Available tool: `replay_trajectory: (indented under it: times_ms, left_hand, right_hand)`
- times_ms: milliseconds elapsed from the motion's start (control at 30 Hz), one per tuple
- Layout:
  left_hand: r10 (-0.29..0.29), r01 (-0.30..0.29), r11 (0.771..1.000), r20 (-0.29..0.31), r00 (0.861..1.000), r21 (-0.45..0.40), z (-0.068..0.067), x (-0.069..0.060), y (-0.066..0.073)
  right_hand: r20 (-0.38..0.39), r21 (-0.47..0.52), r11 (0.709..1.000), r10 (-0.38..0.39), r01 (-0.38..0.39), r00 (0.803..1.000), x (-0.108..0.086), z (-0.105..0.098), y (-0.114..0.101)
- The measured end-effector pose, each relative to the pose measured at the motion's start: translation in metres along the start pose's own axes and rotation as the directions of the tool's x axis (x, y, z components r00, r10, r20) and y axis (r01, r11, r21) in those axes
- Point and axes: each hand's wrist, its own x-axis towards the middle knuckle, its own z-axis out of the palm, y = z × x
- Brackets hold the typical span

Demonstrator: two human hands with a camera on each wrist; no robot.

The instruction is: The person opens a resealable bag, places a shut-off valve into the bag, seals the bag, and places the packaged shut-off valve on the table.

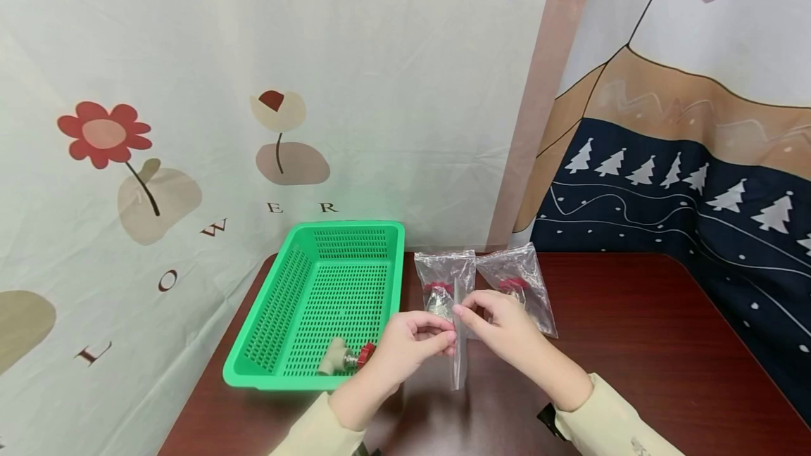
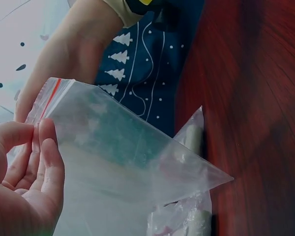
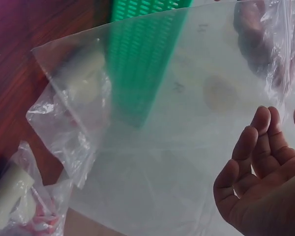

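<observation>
An upright clear zip-lock bag point(image 1: 459, 368), seen nearly edge-on in the head view, hangs between the two hands. Its red-lined zip strip point(image 2: 51, 98) shows in the left wrist view, and no contents are visible through the film. The left hand point(image 1: 412, 343) pinches the bag's top edge between thumb and fingertips. Higher on the same edge, the right hand point(image 1: 500, 319) holds the film at its thumb and fingertips. Behind them lie two filled zip bags point(image 1: 465, 262) point(image 1: 538, 301), each with a red-handled valve inside.
A green perforated basket point(image 1: 342, 287) stands to the left on the dark red wooden table point(image 1: 608, 322). At its near end lies a pale valve point(image 1: 334, 357) with a red handle point(image 1: 365, 353). A printed curtain point(image 1: 412, 90) hangs behind the table.
</observation>
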Motion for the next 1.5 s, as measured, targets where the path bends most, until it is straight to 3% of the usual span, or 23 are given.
replay_trajectory:
  times_ms: [200, 433, 567, 800, 900, 1033, 1233, 1400, 1500]
  left_hand:
    - [0.002, -0.001, 1.000, -0.034, 0.999, 0.026, 0.002, 0.000, 0.002]
    - [-0.016, 0.021, 0.998, -0.101, 0.995, 0.052, 0.002, 0.000, 0.005]
    - [-0.025, 0.050, 0.990, -0.190, 0.982, 0.131, -0.003, 0.000, 0.009]
    - [-0.057, 0.117, 0.976, -0.307, 0.950, 0.181, -0.017, 0.002, 0.011]
    - [-0.053, 0.121, 0.971, -0.310, 0.949, 0.205, -0.019, 0.001, 0.012]
    - [-0.057, 0.108, 0.979, -0.276, 0.960, 0.175, -0.014, 0.000, 0.013]
    - [-0.036, 0.081, 0.982, -0.253, 0.967, 0.168, -0.006, 0.001, 0.012]
    - [-0.022, 0.057, 0.988, -0.241, 0.970, 0.140, -0.003, 0.001, 0.008]
    - [-0.016, 0.056, 0.988, -0.267, 0.964, 0.142, -0.005, 0.002, 0.007]
  right_hand:
    - [0.011, 0.007, 1.000, 0.010, -0.010, 1.000, 0.000, 0.000, -0.001]
    - [0.085, 0.021, 0.997, 0.069, -0.071, 0.994, 0.000, -0.003, -0.003]
    - [0.110, 0.018, 0.997, 0.075, -0.077, 0.991, 0.002, -0.007, 0.002]
    - [0.037, -0.072, 0.981, 0.183, -0.180, 0.982, 0.001, -0.023, 0.019]
    - [0.031, -0.107, 0.974, 0.205, -0.201, 0.978, 0.000, -0.026, 0.020]
    - [0.041, -0.104, 0.969, 0.228, -0.223, 0.973, -0.001, -0.022, 0.011]
    - [0.098, -0.111, 0.964, 0.254, -0.243, 0.962, -0.004, -0.011, -0.005]
    - [0.111, -0.152, 0.973, 0.193, -0.175, 0.975, -0.007, -0.003, -0.012]
    - [0.099, -0.164, 0.975, 0.169, -0.152, 0.981, -0.009, -0.005, -0.017]
